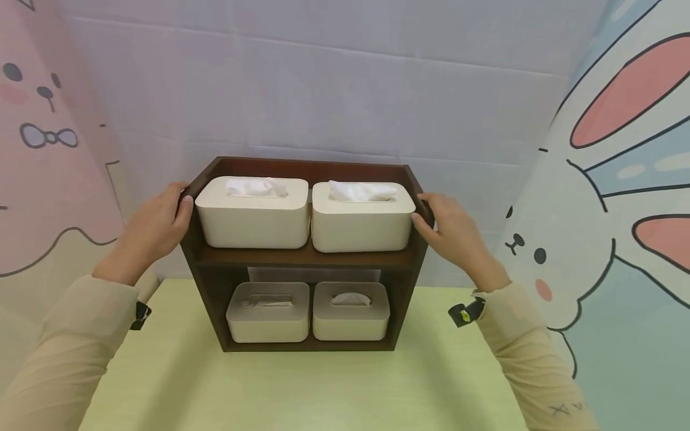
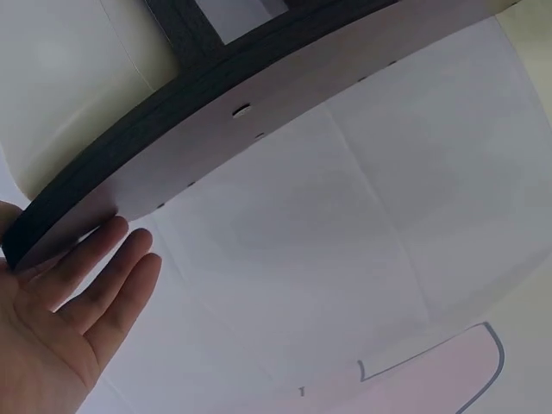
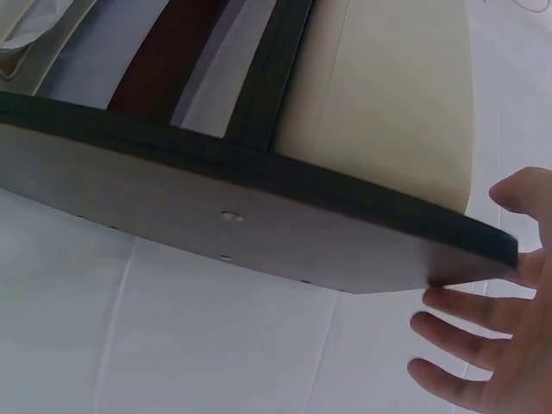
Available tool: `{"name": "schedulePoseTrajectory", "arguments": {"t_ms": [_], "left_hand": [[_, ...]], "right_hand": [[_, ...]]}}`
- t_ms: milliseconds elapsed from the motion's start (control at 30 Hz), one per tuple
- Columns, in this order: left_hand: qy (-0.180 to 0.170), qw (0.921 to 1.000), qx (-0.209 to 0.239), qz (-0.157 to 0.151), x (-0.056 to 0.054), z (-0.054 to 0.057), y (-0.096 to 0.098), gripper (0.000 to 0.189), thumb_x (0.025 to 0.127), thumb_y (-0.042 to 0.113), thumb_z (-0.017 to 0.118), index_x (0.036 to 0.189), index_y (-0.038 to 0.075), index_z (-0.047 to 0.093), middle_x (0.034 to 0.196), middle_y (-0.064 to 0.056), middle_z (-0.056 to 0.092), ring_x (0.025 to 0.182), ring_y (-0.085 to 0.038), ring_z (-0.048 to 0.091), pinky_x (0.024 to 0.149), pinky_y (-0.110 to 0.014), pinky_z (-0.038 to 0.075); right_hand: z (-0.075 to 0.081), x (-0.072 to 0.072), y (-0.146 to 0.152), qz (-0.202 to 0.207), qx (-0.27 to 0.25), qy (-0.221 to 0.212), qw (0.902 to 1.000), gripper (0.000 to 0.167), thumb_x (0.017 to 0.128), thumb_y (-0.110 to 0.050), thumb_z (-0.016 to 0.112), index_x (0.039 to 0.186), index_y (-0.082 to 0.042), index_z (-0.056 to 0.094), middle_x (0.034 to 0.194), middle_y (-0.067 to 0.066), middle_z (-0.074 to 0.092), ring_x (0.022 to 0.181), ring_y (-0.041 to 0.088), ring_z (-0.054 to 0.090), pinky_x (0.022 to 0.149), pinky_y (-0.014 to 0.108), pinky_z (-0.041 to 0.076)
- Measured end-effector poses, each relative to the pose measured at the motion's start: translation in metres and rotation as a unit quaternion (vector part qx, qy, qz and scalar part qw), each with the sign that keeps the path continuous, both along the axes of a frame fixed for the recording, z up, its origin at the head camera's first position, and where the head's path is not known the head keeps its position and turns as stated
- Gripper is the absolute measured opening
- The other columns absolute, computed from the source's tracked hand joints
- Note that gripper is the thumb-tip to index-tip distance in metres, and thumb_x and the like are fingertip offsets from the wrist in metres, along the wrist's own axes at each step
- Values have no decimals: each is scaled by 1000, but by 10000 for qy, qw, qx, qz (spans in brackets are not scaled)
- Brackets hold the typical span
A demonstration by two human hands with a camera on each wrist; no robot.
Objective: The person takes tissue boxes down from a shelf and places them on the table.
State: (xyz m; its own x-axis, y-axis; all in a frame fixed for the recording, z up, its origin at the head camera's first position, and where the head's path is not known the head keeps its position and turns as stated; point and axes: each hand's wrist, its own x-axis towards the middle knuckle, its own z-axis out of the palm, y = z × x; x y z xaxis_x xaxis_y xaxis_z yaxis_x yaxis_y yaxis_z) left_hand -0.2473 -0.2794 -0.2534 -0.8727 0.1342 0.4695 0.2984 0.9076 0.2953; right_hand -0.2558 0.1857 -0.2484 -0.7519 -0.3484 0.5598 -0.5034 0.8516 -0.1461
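A dark brown two-tier shelf (image 1: pixel 307 257) stands on the table, with slanted sides. On its upper tier sit two cream tissue boxes, the left box (image 1: pixel 253 230) and the right box (image 1: pixel 361 233), white tissue showing at their slots. Below are two smaller boxes with grey lids, a left one (image 1: pixel 268 330) and a right one (image 1: pixel 350 329). My left hand (image 1: pixel 156 224) holds the shelf's upper left side, its thumb at the front edge and fingers along the outer face. At the upper right side, my right hand (image 1: pixel 455 230) straddles the panel (image 3: pixel 336 233) between thumb and fingers.
The pale green-yellow table (image 1: pixel 302 389) extends in front of the shelf. Behind it hangs a creased white cloth (image 1: pixel 323 96). Cartoon-printed panels stand on both sides, a pink one (image 1: pixel 54 179) at left and a rabbit print (image 1: pixel 571 257) at right.
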Motion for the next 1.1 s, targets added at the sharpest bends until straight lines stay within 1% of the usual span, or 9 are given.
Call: {"name": "schedulePoseTrajectory", "arguments": {"t_ms": [67,133,200,300,467,633,833,933,1100], "left_hand": [[-68,9999,-47,81,-3,2,0,51,98,28,22,133,-7,33,116,-33,48,92,-45,51,74,-57,40],[-90,9999,-76,95,-7,4,0,51,99,29,22,133,-7,33,123,-33,45,103,-48,48,81,-60,38],[-85,9999,-123,86,-11,6,-1,51,99,29,22,133,-7,34,126,-32,44,108,-49,45,86,-61,36],[-45,9997,-227,50,-15,9,-2,51,98,28,22,133,-6,36,130,-31,42,115,-49,40,93,-61,32],[135,9987,-499,38,-17,8,-5,47,98,25,24,131,-5,40,128,-30,44,113,-48,40,93,-61,32],[620,9960,-638,-75,-19,4,-6,41,97,18,29,126,-6,45,123,-30,49,108,-47,43,91,-59,35],[1055,9923,-603,-235,-23,-2,-7,38,95,15,33,123,-6,49,119,-29,53,106,-46,46,91,-56,37],[1108,9919,-573,-259,-24,-4,-5,38,95,14,34,123,-7,49,119,-29,53,106,-46,47,92,-56,37],[1128,9920,-508,-235,-24,-6,-2,39,95,13,33,124,-6,48,120,-29,52,108,-46,46,92,-56,37]], "right_hand": [[4,-1,-5,-27,43,45,10000,45,92,-26,50,127,3,46,127,23,49,115,41,45,91,55,39],[8,-3,-9,-44,126,171,9998,47,92,-29,51,127,2,47,129,22,48,117,42,43,95,57,35],[13,-4,-15,-55,244,222,9994,49,91,-32,51,128,0,46,131,21,46,119,42,42,94,58,34],[23,-7,-26,18,483,120,9988,53,91,-39,50,131,-5,44,135,16,45,120,40,41,95,58,33],[40,-15,-47,324,860,-413,9949,58,90,-45,47,136,-10,38,139,10,41,124,38,37,98,57,30],[49,-25,-62,509,1149,-997,9870,63,89,-50,47,138,-12,35,141,7,38,127,35,34,100,56,29],[51,-39,-71,444,1356,-1482,9786,72,84,-55,52,140,-13,33,142,8,36,128,36,31,99,55,28],[50,-46,-74,322,1588,-1782,9706,82,80,-61,54,142,-14,29,145,9,32,130,37,28,100,57,26],[48,-60,-74,231,1857,-2067,9604,96,71,-67,58,144,-16,24,148,7,28,131,35,25,101,56,26]]}}
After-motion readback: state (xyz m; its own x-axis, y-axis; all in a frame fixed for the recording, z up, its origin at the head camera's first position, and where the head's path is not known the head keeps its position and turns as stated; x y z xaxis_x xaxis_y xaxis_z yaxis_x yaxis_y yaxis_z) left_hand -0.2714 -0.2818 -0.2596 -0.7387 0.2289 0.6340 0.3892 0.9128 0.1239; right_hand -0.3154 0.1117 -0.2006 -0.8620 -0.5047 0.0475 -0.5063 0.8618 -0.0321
